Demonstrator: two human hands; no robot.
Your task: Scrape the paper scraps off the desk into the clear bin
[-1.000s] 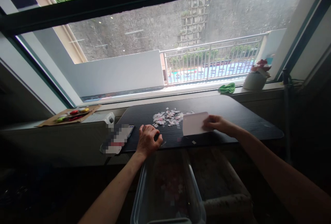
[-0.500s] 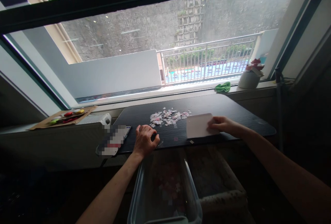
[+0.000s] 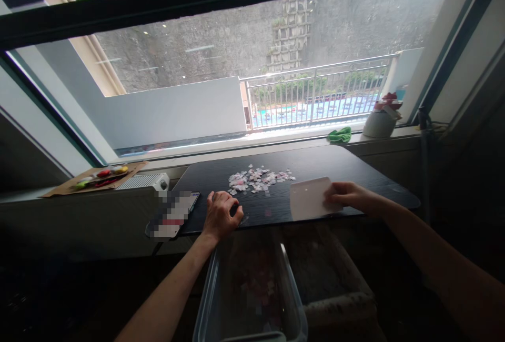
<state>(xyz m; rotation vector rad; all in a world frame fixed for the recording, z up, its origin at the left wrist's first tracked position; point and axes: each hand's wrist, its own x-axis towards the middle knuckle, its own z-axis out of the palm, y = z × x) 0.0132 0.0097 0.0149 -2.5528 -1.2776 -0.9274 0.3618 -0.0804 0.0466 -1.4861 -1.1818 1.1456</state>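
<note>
My right hand is closed on one end of a thin white plastic sheet with rounded corners, held over the right front of the black table. Left of the sheet lies a loose pile of small pale paper scraps. At the table's front edge rests my left hand, fingers curled; a dark gap or object shows between thumb and forefinger, and I cannot make out what it holds. Below that edge stands a clear plastic bin with similar scraps in it.
A phone, partly blurred out, lies at the table's left edge. Cardboard with colourful items sits on the sill beside a radiator. A green cloth and a sprayer bottle are by the window. A worn box-like piece stands beside the bin.
My right hand has moved the white sheet slightly right and toward me, away from the pile. A small scrap near the front edge no longer shows. My left hand stays in place.
</note>
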